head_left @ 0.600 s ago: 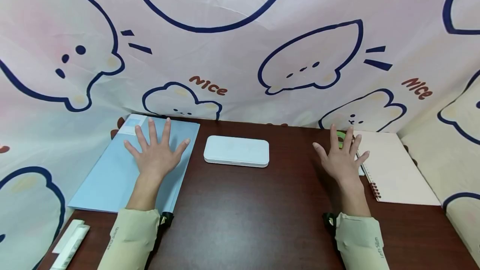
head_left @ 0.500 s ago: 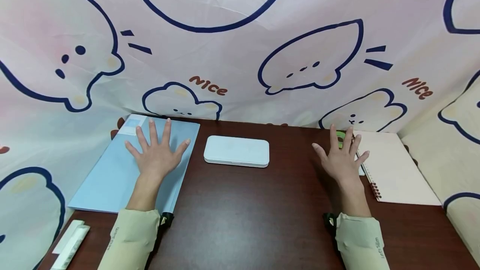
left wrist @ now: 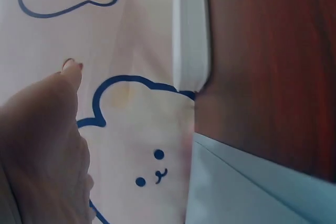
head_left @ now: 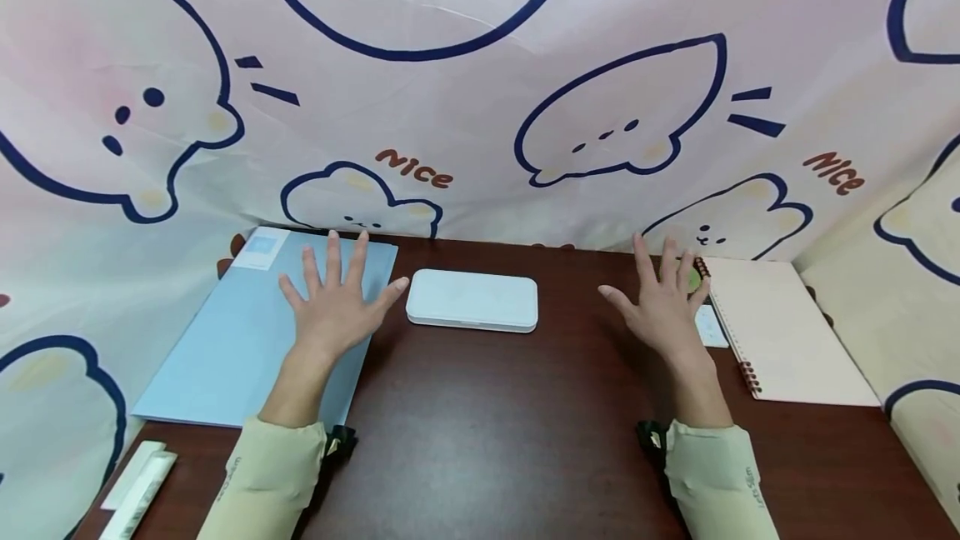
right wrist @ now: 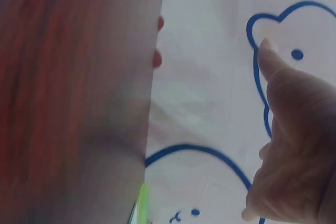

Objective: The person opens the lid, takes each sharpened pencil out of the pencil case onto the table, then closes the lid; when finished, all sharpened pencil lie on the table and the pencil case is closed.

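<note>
With fingers spread, my left hand [head_left: 332,311] hovers over the right part of a light blue folder [head_left: 225,340], holding nothing. Its thumb points toward a white flat case [head_left: 472,300] with rounded corners, lying mid-table. On the other side my right hand [head_left: 663,313], also spread and holding nothing, is above the table beside a spiral notebook [head_left: 791,332] with a blank cream page. Partly hidden behind its fingers is a round green thing [head_left: 694,279], whose kind I cannot tell. The left wrist view shows the case's end [left wrist: 191,35] and the folder's edge [left wrist: 252,182] beyond the thumb.
Two slim whitish items [head_left: 140,486] lie at the table's front left. A small light blue and white card-like piece [head_left: 710,327] lies left of the notebook. A cartoon-printed cloth [head_left: 480,123] stands behind the dark wooden table [head_left: 487,423].
Both hands have moved inward, the left one rightward toward the case and the right one leftward away from the notebook. More of the card-like piece shows. The view has shifted slightly.
</note>
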Motion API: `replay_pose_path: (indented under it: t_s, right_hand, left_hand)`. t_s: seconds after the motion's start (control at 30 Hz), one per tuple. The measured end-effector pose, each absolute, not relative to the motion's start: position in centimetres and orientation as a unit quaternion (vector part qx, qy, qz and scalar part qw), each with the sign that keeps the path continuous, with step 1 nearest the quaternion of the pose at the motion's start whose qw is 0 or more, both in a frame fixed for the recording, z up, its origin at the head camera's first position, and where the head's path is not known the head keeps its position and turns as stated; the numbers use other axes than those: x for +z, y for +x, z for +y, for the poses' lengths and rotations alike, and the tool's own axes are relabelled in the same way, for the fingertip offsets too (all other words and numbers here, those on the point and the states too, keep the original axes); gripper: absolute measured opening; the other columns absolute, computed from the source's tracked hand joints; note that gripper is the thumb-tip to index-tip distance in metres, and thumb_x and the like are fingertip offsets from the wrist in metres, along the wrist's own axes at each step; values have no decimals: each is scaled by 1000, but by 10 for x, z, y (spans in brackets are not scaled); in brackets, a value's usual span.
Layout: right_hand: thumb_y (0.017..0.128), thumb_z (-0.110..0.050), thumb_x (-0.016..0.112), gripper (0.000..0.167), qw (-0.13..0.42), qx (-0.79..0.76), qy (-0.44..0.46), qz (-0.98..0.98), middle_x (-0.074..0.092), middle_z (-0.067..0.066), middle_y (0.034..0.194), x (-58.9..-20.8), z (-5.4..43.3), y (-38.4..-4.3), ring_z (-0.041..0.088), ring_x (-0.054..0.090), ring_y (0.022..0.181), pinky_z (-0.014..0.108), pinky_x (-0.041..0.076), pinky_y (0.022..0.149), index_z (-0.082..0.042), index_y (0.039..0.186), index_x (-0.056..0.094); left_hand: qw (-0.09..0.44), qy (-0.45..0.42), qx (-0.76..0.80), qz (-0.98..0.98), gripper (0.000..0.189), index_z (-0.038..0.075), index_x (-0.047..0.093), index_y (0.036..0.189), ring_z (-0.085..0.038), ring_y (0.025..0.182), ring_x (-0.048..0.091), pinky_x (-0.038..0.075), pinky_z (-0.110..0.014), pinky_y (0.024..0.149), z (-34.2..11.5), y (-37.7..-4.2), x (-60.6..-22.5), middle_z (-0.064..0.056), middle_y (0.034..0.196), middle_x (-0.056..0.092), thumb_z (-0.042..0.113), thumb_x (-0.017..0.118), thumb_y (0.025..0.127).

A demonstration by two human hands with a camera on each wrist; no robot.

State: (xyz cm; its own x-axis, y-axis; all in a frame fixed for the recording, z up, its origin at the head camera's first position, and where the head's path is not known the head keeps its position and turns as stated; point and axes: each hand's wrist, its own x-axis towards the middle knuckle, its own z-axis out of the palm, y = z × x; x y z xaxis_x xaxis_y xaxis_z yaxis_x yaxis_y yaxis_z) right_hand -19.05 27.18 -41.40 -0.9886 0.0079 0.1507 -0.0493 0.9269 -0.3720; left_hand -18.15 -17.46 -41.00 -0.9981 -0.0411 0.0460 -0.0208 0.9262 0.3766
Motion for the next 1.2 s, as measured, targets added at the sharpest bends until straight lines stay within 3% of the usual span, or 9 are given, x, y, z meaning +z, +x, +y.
replay_pose_path:
  t_s: [0.17,0.37,0.6,0.77,0.97,1.2]
  right_hand:
    - [95,-62,60,95,79,213,62,-972,-8,20,170,-412,248,-198,48,-15,154,82,-7,111,-30,165,4]
    - [94,-54,67,94,44,231,126,-964,-4,18,171,-413,219,-203,45,-10,157,78,-6,115,-32,165,8]
    - [89,-50,74,95,11,207,172,-963,11,14,171,-415,187,-209,40,8,158,76,-1,117,-33,164,17]
    - [84,-44,81,100,-28,198,183,-963,20,12,170,-419,170,-212,35,17,157,72,1,120,-28,163,22]
    - [86,-39,81,89,-86,184,241,-949,31,11,166,-425,154,-215,32,26,155,63,24,122,-24,160,34]
    - [85,-37,82,84,-100,149,254,-950,32,12,166,-431,145,-217,37,28,154,54,30,122,-20,157,41]
  left_hand:
    - [12,-20,-199,-980,105,31,-4,164,-45,155,-19,-16,-79,111,-167,-186,-404,-11,171,-13,84,44,87]
    - [-6,-78,-196,-977,113,34,-8,163,-42,156,-16,-13,-78,112,-158,-196,-399,-9,172,-11,78,59,84]
    - [-27,-108,-214,-970,124,33,-6,164,-42,156,-14,-11,-78,113,-148,-208,-409,-12,172,-3,68,75,78]
    - [-49,-131,-247,-959,127,27,-5,165,-43,157,2,3,-75,118,-148,-212,-420,-15,172,4,60,81,77]
    - [-116,-151,-338,-922,121,18,1,165,-38,155,22,29,-60,121,-147,-214,-431,-13,171,14,38,86,80]
    - [-102,-163,-325,-926,105,3,24,161,-41,151,29,30,-60,120,-140,-214,-442,-20,166,27,32,85,81]
